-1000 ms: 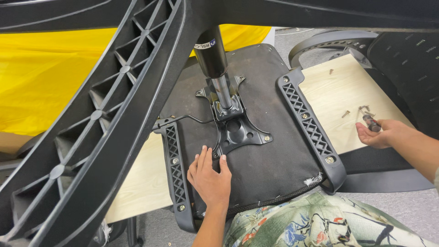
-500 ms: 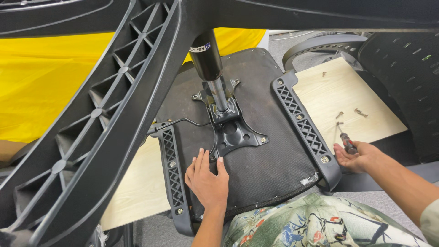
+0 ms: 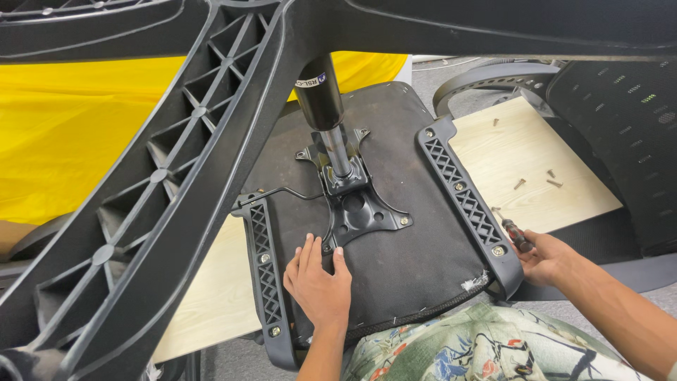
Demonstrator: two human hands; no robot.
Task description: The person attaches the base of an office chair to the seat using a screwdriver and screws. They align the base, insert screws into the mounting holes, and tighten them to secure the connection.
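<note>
1. A yellow sheet (image 3: 77,141) fills the left background behind the black ribbed chair base (image 3: 176,176) looming close to the camera.
2. The left hand (image 3: 319,282) lies flat, fingers spread, on the upturned black seat (image 3: 416,261), just below the metal mounting plate (image 3: 356,208) and gas cylinder (image 3: 321,99); its grip holds nothing.
3. The right hand (image 3: 546,257) closes its grip around a dark-handled screwdriver (image 3: 517,235) at the right bracket (image 3: 465,204).
4. Loose screws (image 3: 536,180) lie scattered on the pale wooden board (image 3: 522,155).
</note>
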